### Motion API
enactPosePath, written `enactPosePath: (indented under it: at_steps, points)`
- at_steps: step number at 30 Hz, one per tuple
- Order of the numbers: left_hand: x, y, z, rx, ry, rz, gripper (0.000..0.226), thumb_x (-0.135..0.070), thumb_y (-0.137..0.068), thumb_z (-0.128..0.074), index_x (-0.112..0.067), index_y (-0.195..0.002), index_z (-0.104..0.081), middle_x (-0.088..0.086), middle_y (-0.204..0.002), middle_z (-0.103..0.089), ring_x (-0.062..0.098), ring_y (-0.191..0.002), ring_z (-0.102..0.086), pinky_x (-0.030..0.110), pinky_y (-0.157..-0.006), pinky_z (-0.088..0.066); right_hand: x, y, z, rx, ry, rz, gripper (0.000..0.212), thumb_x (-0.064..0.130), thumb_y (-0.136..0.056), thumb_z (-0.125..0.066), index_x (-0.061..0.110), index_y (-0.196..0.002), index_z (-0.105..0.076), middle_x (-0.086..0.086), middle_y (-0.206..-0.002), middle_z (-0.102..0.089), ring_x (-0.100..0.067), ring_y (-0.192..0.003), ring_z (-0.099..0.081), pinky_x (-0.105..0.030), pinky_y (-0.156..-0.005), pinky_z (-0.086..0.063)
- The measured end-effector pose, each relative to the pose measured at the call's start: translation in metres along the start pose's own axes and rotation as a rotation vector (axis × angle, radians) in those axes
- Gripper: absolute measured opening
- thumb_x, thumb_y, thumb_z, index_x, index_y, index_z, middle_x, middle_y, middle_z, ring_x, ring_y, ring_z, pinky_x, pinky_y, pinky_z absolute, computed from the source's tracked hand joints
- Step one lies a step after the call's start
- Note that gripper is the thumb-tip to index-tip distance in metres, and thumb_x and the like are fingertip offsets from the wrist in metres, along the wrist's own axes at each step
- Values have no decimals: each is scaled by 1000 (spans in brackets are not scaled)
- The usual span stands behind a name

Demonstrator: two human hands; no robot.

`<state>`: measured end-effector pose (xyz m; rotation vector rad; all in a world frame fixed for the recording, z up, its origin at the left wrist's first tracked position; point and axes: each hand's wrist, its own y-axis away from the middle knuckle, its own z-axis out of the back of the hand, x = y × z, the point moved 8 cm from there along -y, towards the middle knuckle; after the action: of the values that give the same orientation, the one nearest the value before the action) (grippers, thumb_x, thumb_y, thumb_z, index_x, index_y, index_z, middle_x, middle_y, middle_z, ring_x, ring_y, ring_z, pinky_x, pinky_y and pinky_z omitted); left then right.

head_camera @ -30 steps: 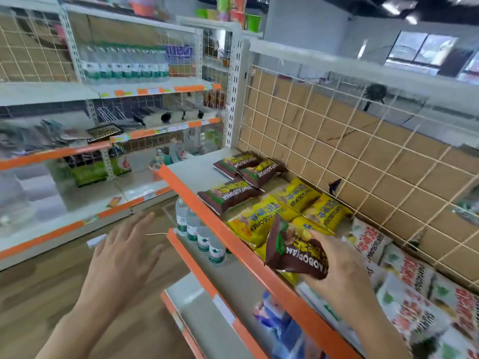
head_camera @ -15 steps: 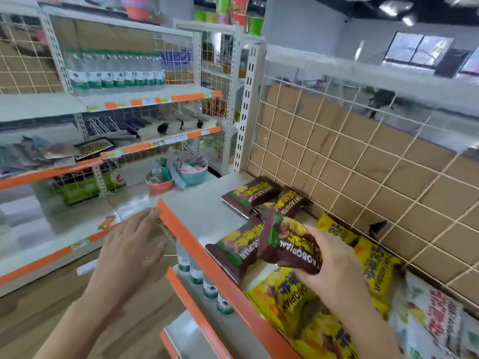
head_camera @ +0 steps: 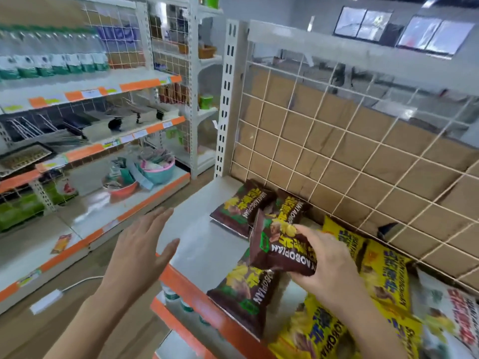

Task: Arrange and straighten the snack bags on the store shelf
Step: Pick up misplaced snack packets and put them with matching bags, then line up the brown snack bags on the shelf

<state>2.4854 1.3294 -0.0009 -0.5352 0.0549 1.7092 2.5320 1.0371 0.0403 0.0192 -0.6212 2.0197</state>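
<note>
My right hand (head_camera: 329, 268) grips a brown snack bag (head_camera: 280, 251) and holds it tilted above the white shelf (head_camera: 204, 242) with the orange front edge. Below it another brown bag (head_camera: 246, 294) lies flat at the shelf's front. Two more brown bags (head_camera: 243, 206) lie at the back against the wire grid. Yellow snack bags (head_camera: 383, 270) lie to the right of my hand, and white bags (head_camera: 451, 314) lie further right. My left hand (head_camera: 140, 244) hovers open, fingers spread, just left of the shelf's front edge, holding nothing.
A wire grid with cardboard behind it (head_camera: 350, 156) backs the shelf. Water bottles (head_camera: 171, 296) stand on the shelf below. Across the aisle, shelves carry bottles (head_camera: 51, 63), bowls (head_camera: 158, 169) and other goods. A white power strip (head_camera: 46, 301) lies on the wooden floor.
My right hand has carried the brown bag leftward from over the yellow bags to the brown bags. The view has swung left with it. My left hand stays open.
</note>
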Motion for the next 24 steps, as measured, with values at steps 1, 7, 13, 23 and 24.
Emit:
enactPosePath:
  at_steps: [1, 7, 13, 23, 24]
  points:
    - [4, -8, -2, 9, 10, -28, 69, -59, -80, -30, -22, -136, -44, 4, -135, -50, 27, -121, -50, 46, -96, -41, 4, -4, -4, -14, -3, 1, 67, 49, -57, -58, 23, -119, -54, 5, -94, -61, -22, -87, -59, -31, -75, -38]
    - [23, -61, 0, 25, 46, -213, 61, -54, -81, -34, -20, -129, -51, 5, -124, -58, 28, -105, -59, 43, -84, -48, 32, -37, -38, -14, -12, 17, 68, 48, -57, -54, 24, -120, -48, 3, -103, -65, -12, -95, -51, -26, -81, -39]
    - [35, -100, -4, 50, 92, -345, 62, -51, -79, -38, -14, -126, -54, 8, -124, -58, 30, -104, -61, 43, -85, -49, 63, -65, -90, 163, -13, 71, 68, 23, -58, -69, 23, -123, -49, 1, -112, -61, -21, -106, -55, -28, -102, -30]
    - [34, -101, -21, 127, 181, -481, 57, -50, -81, -40, -20, -129, -50, 3, -126, -57, 25, -107, -59, 39, -87, -47, 85, -63, -132, 402, -67, 61, 78, -8, -60, -47, 26, -130, -46, 8, -145, -38, -13, -141, -8, -37, -116, -4]
    - [33, -99, -23, 138, 187, -489, 57, -51, -82, -40, -21, -129, -50, 3, -127, -56, 24, -108, -59, 39, -87, -47, 89, -63, -132, 412, -86, 68, 77, -9, -62, -45, 25, -131, -46, 8, -148, -32, -12, -142, -2, -34, -116, -3]
